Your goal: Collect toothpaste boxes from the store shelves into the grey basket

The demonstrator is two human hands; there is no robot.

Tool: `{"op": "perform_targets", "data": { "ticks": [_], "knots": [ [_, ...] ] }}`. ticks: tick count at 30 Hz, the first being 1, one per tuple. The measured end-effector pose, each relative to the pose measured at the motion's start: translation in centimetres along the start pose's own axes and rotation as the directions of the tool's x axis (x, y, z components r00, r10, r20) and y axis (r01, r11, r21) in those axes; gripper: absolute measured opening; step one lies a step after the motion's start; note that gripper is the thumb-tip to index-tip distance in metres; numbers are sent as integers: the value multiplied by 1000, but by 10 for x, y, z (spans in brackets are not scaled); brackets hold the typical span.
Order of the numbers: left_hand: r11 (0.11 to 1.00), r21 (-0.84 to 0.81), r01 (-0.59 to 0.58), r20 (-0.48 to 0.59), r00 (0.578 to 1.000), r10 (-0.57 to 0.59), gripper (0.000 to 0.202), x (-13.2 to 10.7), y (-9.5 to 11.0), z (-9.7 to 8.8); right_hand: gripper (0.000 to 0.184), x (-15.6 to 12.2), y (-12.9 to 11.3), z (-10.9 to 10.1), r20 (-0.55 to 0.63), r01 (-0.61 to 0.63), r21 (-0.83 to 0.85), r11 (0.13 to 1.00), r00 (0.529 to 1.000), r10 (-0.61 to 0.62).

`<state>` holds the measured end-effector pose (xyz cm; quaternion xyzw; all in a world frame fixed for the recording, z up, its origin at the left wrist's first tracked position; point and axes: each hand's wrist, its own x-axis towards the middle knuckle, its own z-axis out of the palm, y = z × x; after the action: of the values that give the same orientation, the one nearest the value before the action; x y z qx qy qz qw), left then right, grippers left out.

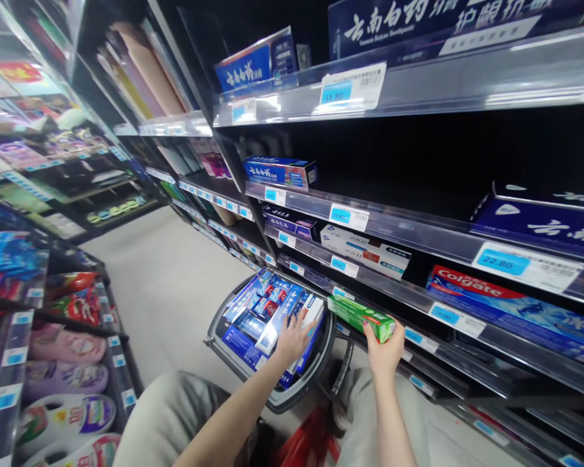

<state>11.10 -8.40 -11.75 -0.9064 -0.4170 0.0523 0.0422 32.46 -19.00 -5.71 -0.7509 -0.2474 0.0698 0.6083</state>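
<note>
My right hand is closed around the near end of a green toothpaste box. The box's far end reaches to the edge of a low shelf. My left hand lies with fingers apart over toothpaste boxes in a dark basket between my knees. Its fingertips touch a white box on the basket's right side; it does not appear to grip it. Blue toothpaste boxes and several small red-and-blue packs fill the basket.
Shelves on the right hold a Colgate box, a white toothpaste box and blue boxes, behind clear price rails. The basket's handle hangs near my right knee. Detergent bottles line the left shelf; a red item lies below.
</note>
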Motion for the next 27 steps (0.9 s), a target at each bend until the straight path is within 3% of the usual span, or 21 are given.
{"op": "perform_targets", "data": {
  "ticks": [6,13,15,17,19,20,22,24,25,26,27],
  "knots": [
    [999,-9,-30,28,999,31,66,-3,-3,-2,64,2,6,-3,-23,-4,5,1000,1000,4],
    [997,-41,-62,53,997,65,81,-37,-11,-6,64,2,5,-2,-22,-35,35,999,999,36],
    [993,-115,-36,53,998,42,80,-47,-11,-10,64,3,4,-1,-18,-81,102,991,996,83],
    [945,-324,49,57,998,-32,74,-58,-9,-17,64,4,2,-1,-3,-145,245,959,989,150],
    [771,-615,164,93,986,-136,68,-69,-4,-27,62,5,-2,-4,47,-238,438,867,969,242],
    [639,-739,213,130,976,-174,64,-76,-1,-33,60,4,-5,-5,99,-292,521,802,954,283],
    [251,-925,284,233,948,-216,61,-90,5,-45,56,-3,-13,-8,251,-400,610,684,916,312],
    [-246,-929,277,329,921,-207,63,-104,11,-58,53,-19,-25,-7,426,-471,597,650,872,241],
    [-487,-844,224,357,912,-199,64,-110,12,-65,53,-30,-33,-5,507,-480,571,666,844,174],
    [-657,-739,147,365,908,-207,63,-115,12,-72,54,-42,-41,-2,575,-471,545,693,812,99],
    [-744,-665,67,359,902,-240,60,-119,10,-79,56,-54,-49,1,635,-447,526,723,772,15]
  ]
}}
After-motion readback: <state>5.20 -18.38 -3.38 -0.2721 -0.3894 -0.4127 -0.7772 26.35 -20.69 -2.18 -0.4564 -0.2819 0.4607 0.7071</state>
